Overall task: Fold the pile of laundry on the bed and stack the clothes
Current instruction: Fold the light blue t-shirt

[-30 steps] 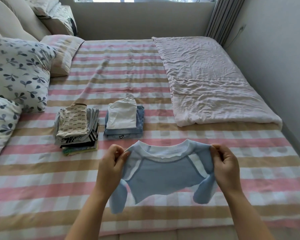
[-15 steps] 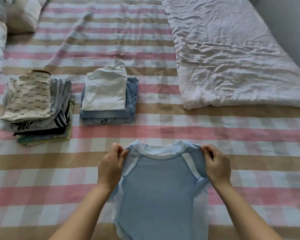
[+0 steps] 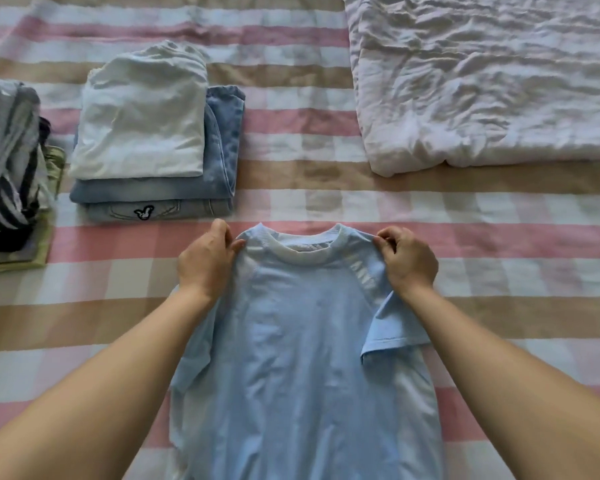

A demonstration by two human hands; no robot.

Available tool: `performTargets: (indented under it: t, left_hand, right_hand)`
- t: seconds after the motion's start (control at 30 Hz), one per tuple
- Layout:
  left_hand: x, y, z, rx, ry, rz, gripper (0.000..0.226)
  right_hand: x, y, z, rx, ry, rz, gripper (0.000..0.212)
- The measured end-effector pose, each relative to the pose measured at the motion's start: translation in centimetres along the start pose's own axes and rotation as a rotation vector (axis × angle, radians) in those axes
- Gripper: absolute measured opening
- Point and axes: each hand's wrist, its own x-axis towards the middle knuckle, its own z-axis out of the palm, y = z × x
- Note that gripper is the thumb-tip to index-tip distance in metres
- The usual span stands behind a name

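head view: one camera, looking down at the bed
blue T-shirt [image 3: 302, 341]: front up, flat on the checked sheet [image 3: 499, 271], collar away from the person, right sleeve folded in over the body
left hand [image 3: 207, 263]: fingers curled, thumb and fingertips pinching the shirt's left shoulder seam beside the collar
right hand [image 3: 407, 261]: fingers bunched, pinching the right shoulder seam
folded stack [image 3: 142, 112]: white top on denim pieces, just beyond the left hand, apart from the shirt
second stack [image 3: 11, 174]: striped and green items, far left, cut off by the frame edge
white quilt [image 3: 482, 81]: crumpled, upper right, well apart from the shirt
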Motion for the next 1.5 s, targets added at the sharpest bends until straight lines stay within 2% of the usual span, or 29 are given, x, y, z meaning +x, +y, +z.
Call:
performTargets:
  t: [0.07,0.17,0.3,0.37,0.47,0.57,0.63,0.7,0.77,0.83,0.93,1.07,1.23,1.3,1.4,1.5]
  left_hand:
    - [-0.7,-0.2,-0.4,-0.094,-0.004,0.0,0.026]
    - [-3.3,-1.8,-1.8,-0.159,-0.01,-0.074,0.036]
    - [-7.5,-5.6,-3.2,-0.123,-0.088,-0.317,0.035]
    - [-8.7,-6.7,-3.6,-0.194,-0.1,-0.401,0.031]
    - [-9.2,-7.0,-3.9,-0.314,-0.091,-0.492,0.03]
    - [-9.0,-6.6,-4.0,-0.389,-0.107,-0.574,0.026]
    - [-9.1,-5.8,-4.2,-0.412,-0.112,-0.588,0.027]
    - [-9.3,-4.4,-4.0,-0.234,-0.057,-0.508,0.034]
    - [-9.6,-1.9,-3.7,-0.099,0.045,-0.347,0.034]
    - [-9.8,1.6,-2.9,-0.168,0.065,-0.114,0.025]
    - [-10.5,7.1,-0.8,-0.344,-0.094,0.135,0.016]
    - [-11.8,13.0,3.0,-0.501,-0.3,0.166,0.013]
    - [-11.2,17.3,6.5,-0.495,-0.342,0.232,0.016]
    - [-10.4,18.7,7.5,-0.481,-0.323,0.278,0.018]
    - [-8.6,20.9,9.2,-0.413,-0.26,0.354,0.028]
    - [-6.4,22.7,10.9,-0.245,-0.354,0.43,0.033]
  right_hand:
    - [-0.8,0.1,-0.9,0.048,0.033,0.014,0.02]
    - [-4.0,1.5,-2.9,0.085,0.127,0.131,0.031]
    - [-10.0,4.0,-3.9,-0.012,0.005,0.449,0.034]
    - [-11.7,4.2,-3.7,-0.022,-0.007,0.542,0.037]
    - [-12.4,3.7,-3.3,-0.042,0.013,0.59,0.04]
    - [-12.2,3.0,-2.8,-0.063,-0.037,0.637,0.042]
    - [-12.0,2.7,-2.6,-0.032,-0.063,0.651,0.036]
    - [-11.8,2.7,-2.7,0.062,-0.032,0.676,0.026]
    - [-11.8,3.0,-3.0,0.177,0.023,0.69,0.02]
    - [-11.7,3.4,-3.4,0.281,0.078,0.657,0.019]
    - [-11.2,4.3,-4.2,0.386,0.177,0.572,0.012]
    - [-9.1,6.4,-5.6,0.443,0.287,0.506,0.006]
    - [-5.5,8.7,-6.9,0.345,0.259,0.353,0.012]
    - [-5.0,9.2,-7.2,0.353,0.189,0.364,0.019]
    - [-5.7,9.5,-7.6,0.368,0.117,0.445,0.043]
    - [-7.7,9.4,-7.3,0.282,-0.013,0.526,0.06]
